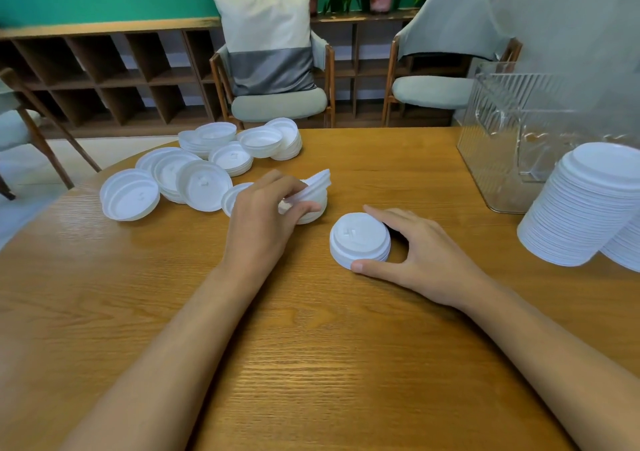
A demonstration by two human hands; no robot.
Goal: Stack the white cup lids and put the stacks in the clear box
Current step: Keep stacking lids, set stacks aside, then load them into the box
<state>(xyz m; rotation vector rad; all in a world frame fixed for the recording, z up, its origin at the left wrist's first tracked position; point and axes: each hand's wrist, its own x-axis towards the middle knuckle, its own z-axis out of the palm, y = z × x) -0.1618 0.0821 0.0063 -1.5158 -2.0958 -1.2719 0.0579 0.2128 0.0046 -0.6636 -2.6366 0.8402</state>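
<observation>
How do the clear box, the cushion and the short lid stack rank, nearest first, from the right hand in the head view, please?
1. Short lid stack, in the right hand's grip.
2. Clear box, right rear of table.
3. Cushion, on the chair beyond.

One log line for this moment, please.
left hand: grips loose lids | right hand: holds short lid stack on table | tall stacks: beside clear box

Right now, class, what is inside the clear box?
No lids show inside the clear box, only the table through its walls. The tall lid stack covers its right part.
</observation>
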